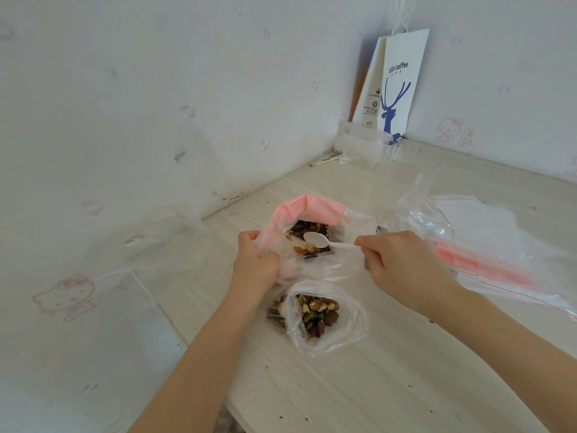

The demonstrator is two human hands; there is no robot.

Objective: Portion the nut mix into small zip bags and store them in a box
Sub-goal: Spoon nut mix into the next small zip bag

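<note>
Because the small zip bag slumps on the surface with nothing holding its mouth open, a loaded spoon could tip nuts beside it, and the big pink-rimmed bag may sag if the grip slips. The left hand clutches that bag's left edge with curled fingers. The right hand pinches the spoon's handle, bowl over the nut mix inside — just beyond the small bag.

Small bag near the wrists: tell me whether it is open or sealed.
Open: the small bag gapes at its mouth, red zip line curved apart, nuts showing inside.
</note>
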